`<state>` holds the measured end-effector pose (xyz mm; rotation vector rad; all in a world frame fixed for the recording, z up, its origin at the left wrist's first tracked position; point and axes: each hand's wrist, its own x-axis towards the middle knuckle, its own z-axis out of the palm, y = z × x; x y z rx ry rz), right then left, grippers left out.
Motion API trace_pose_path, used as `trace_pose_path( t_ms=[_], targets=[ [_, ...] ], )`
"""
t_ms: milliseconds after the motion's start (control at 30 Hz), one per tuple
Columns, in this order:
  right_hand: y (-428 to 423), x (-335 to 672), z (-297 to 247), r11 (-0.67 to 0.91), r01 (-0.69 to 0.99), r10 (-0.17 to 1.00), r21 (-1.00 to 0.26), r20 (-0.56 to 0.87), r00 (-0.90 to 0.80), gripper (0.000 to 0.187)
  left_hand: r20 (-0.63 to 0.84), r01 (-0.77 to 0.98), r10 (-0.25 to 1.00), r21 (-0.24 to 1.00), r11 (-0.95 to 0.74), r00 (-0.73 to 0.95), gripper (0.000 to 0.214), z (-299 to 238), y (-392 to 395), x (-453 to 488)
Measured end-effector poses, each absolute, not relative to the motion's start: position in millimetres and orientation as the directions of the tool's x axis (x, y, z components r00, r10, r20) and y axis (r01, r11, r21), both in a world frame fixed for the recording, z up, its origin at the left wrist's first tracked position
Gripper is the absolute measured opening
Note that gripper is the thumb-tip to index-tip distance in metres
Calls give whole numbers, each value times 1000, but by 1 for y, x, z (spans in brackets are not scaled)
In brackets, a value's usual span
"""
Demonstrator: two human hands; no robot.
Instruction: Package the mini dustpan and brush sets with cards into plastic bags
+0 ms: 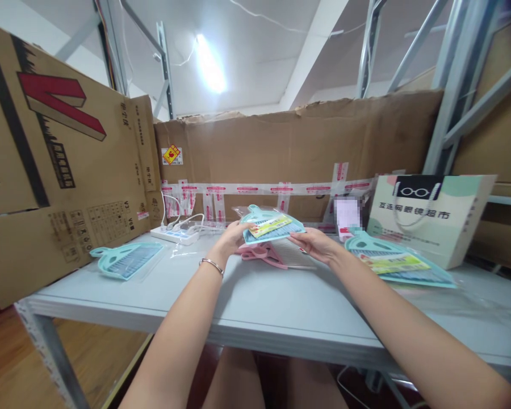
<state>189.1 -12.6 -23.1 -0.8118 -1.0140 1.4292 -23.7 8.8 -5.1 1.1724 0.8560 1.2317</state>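
Observation:
A mint-green dustpan-and-brush set (272, 224) with a yellow-green label card is held up over the table between both hands. My left hand (233, 238) is closed on its left edge, thumb near the card. My right hand (317, 244) pinches its right corner. Just below, a pink dustpan set (266, 255) lies on the grey table (272, 301), partly covered by the held one. To the left lies a mint set (130, 260) with no card showing, by clear plastic. At the right, another mint dustpan set (398, 261) bears a yellow-green card, with clear wrapping around it.
A white power strip (175, 234) with cables stands at the back left. A large carton (68, 170) rises at the left, and a taped cardboard sheet (259, 147) closes the back. A paper bag (426, 216) stands back right, near metal shelf posts (460, 85).

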Motion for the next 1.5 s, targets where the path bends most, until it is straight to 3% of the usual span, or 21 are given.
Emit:
trace_pose_path(
  t_ms=[100,167,233,333,467,600,800,933,1033,1133,1233,1333,1433,1500],
  targets=[
    [-6,189,-27,32,-429,999,-903,24,23,18,196,-266,876,961,-81,441,31,1,-4,-24],
    [-5,189,-29,30,-431,996,-902,-11,91,17,220,-254,853,961,-106,474,42,2,-8,-24],
    [-5,189,-29,14,-412,993,-911,-37,115,13,198,-225,901,967,-116,385,49,1,-7,-24],
    [-6,187,-30,-13,-387,994,-922,-55,96,8,151,-163,964,980,-116,219,37,-3,0,-22],
    [-7,184,-29,-36,-449,997,-893,-63,45,11,171,-120,974,981,-154,150,12,-8,5,-17],
    [-4,186,-29,-53,-495,992,-867,-104,75,20,215,-47,968,976,-211,130,12,-6,2,-18],
    [0,193,-25,28,-503,985,-864,-62,160,21,229,-54,947,973,-223,225,54,15,-8,-47],
    [-3,188,-23,26,-459,993,-888,-30,113,21,270,122,892,935,-332,362,100,10,-12,-50],
    [-5,184,-24,15,-438,995,-899,-29,95,17,274,185,865,907,-377,419,103,-5,-10,-39],
    [-6,182,-26,29,-431,994,-902,-21,111,17,276,298,891,871,-390,360,103,-12,-8,-32],
    [-5,181,-27,74,-426,988,-901,8,156,17,410,395,857,764,-509,311,109,-8,-15,-27],
    [-6,179,-28,130,-412,978,-902,48,204,17,625,389,648,519,-761,434,89,-1,-26,-14],
    [-7,177,-27,139,-416,978,-899,57,202,17,628,405,500,302,-863,596,35,-1,-31,-1],
    [-9,175,-26,132,-424,979,-896,51,198,18,617,467,482,202,-861,622,19,-2,-28,2]
  ],
)
